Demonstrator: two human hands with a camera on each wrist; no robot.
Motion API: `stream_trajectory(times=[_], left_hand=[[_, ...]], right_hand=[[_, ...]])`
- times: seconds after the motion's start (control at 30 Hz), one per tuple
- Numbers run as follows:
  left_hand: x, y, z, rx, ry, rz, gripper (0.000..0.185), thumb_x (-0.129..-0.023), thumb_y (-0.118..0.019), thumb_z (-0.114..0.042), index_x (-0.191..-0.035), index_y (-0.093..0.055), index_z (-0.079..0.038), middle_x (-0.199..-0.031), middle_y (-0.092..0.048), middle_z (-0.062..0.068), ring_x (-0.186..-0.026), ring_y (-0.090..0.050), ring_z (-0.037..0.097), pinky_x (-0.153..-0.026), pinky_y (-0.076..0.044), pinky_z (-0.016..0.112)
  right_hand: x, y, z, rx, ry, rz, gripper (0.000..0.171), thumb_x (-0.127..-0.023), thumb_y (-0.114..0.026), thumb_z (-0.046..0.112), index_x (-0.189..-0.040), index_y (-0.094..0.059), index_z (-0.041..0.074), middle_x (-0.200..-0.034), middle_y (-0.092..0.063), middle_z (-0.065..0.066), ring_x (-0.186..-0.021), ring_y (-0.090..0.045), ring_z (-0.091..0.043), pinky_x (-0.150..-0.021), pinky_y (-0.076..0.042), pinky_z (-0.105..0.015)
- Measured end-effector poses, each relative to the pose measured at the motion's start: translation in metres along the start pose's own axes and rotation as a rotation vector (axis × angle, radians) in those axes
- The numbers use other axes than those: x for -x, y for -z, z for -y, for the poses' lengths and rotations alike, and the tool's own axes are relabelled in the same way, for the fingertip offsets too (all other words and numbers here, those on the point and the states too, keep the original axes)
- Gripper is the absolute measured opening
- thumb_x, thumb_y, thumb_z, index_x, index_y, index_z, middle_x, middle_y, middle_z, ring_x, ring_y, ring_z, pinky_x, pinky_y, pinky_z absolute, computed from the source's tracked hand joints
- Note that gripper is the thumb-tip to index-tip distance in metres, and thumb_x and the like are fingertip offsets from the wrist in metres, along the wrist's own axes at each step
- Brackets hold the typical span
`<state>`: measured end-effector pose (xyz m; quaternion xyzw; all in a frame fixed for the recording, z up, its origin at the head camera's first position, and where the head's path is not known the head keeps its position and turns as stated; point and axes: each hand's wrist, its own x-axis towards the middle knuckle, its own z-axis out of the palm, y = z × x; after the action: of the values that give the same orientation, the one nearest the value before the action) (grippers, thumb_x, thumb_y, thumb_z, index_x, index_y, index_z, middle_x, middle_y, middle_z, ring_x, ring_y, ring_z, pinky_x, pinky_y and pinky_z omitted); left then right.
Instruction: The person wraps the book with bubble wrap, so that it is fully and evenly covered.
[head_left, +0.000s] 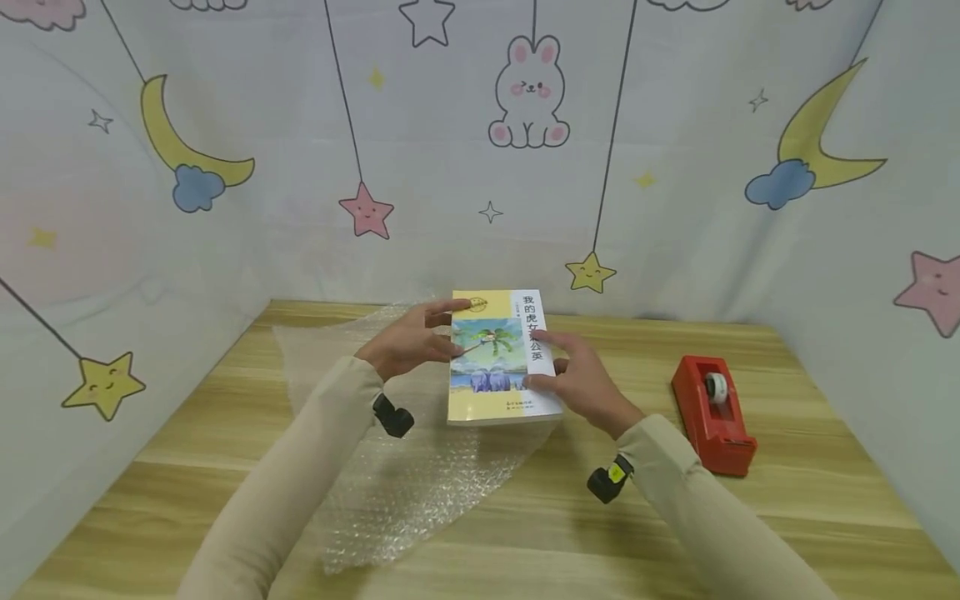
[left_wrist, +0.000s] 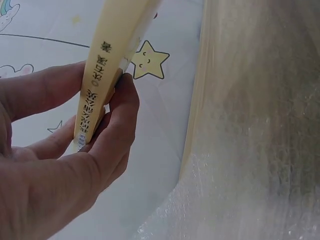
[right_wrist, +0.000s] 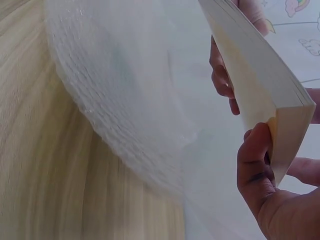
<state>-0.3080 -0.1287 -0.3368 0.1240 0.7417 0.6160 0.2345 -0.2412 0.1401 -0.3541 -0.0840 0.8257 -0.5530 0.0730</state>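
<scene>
A paperback book [head_left: 491, 354] with a yellow and white cover and a palm tree picture is held up above the table. My left hand [head_left: 408, 340] grips its left edge; in the left wrist view the yellow spine [left_wrist: 97, 80] lies between thumb and fingers. On the opposite side my right hand [head_left: 588, 379] holds the right edge, thumb and fingers on either face, as the right wrist view confirms near the page edges [right_wrist: 260, 65]. Beneath the book a sheet of bubble wrap [head_left: 405, 492] lies spread on the table.
To the right, a red tape dispenser [head_left: 716, 417] with a small roll of tape stands on the wooden table [head_left: 817, 500]. A white cloth printed with moons, stars and a rabbit [head_left: 450, 150] surrounds the table at the back and sides.
</scene>
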Motion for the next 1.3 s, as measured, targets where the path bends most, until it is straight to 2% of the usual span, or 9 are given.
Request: stream_trajectory(times=[0.17, 0.27, 0.47, 0.63, 0.7, 0.9, 1.3], left_hand=[[0.007, 0.011, 0.005, -0.051, -0.006, 0.004, 0.077, -0.090, -0.065, 0.004, -0.156, -0.036, -0.024, -0.160, -0.026, 0.012, -0.141, -0.038, 0.033, -0.099, -0.052, 0.037], [0.010, 0.017, 0.008, -0.058, 0.003, -0.006, 0.077, -0.091, -0.065, 0.004, -0.156, -0.036, -0.024, -0.160, -0.027, 0.013, -0.143, -0.037, 0.033, -0.096, -0.054, 0.034], [0.018, 0.028, 0.013, -0.071, 0.032, -0.024, 0.078, -0.091, -0.064, 0.004, -0.156, -0.035, -0.026, -0.163, -0.024, 0.012, -0.146, -0.034, 0.034, -0.102, -0.051, 0.040], [0.024, 0.039, 0.021, -0.066, 0.028, -0.026, 0.079, -0.091, -0.065, 0.003, -0.157, -0.033, -0.024, -0.163, -0.024, 0.014, -0.143, -0.037, 0.036, -0.102, -0.051, 0.040], [0.026, 0.044, 0.024, -0.060, 0.026, -0.025, 0.080, -0.091, -0.065, 0.004, -0.158, -0.031, -0.023, -0.161, -0.025, 0.015, -0.142, -0.037, 0.037, -0.100, -0.052, 0.038], [0.033, 0.058, 0.033, -0.069, 0.012, -0.016, 0.081, -0.092, -0.065, 0.002, -0.160, -0.027, -0.021, -0.164, -0.021, 0.016, -0.152, -0.024, 0.039, -0.100, -0.052, 0.034], [0.047, 0.086, 0.048, -0.125, 0.069, -0.046, 0.082, -0.092, -0.065, 0.001, -0.160, -0.025, -0.020, -0.164, -0.019, 0.020, -0.143, -0.034, 0.038, -0.099, -0.052, 0.034]], right_hand=[[-0.002, -0.011, 0.003, -0.026, 0.006, 0.021, 0.074, -0.086, -0.074, 0.006, -0.153, -0.043, 0.010, -0.150, -0.040, -0.017, -0.099, -0.069, -0.028, -0.071, -0.058, -0.028], [-0.003, -0.018, 0.007, -0.039, 0.006, 0.020, 0.074, -0.085, -0.075, 0.006, -0.152, -0.043, 0.010, -0.148, -0.041, -0.017, -0.098, -0.068, -0.026, -0.071, -0.058, -0.027], [-0.005, -0.033, 0.012, -0.071, 0.005, 0.040, 0.075, -0.084, -0.074, 0.003, -0.152, -0.043, 0.010, -0.139, -0.052, -0.019, -0.089, -0.068, -0.022, -0.070, -0.056, -0.026], [-0.006, -0.044, 0.011, -0.076, -0.015, 0.053, 0.075, -0.083, -0.074, 0.003, -0.152, -0.045, 0.013, -0.135, -0.058, -0.017, -0.097, -0.067, -0.024, -0.076, -0.056, -0.026], [-0.006, -0.048, 0.010, -0.078, -0.011, 0.058, 0.075, -0.083, -0.074, 0.002, -0.151, -0.045, 0.013, -0.140, -0.055, -0.015, -0.102, -0.067, -0.025, -0.080, -0.056, -0.027], [-0.008, -0.063, 0.009, -0.120, 0.012, 0.068, 0.075, -0.082, -0.074, -0.001, -0.151, -0.046, 0.013, -0.146, -0.050, -0.012, -0.105, -0.066, -0.026, -0.082, -0.057, -0.029], [-0.016, -0.108, 0.005, -0.140, 0.020, 0.050, 0.077, -0.081, -0.075, -0.002, -0.151, -0.046, 0.012, -0.136, -0.056, -0.014, -0.101, -0.064, -0.022, -0.077, -0.059, -0.031]])
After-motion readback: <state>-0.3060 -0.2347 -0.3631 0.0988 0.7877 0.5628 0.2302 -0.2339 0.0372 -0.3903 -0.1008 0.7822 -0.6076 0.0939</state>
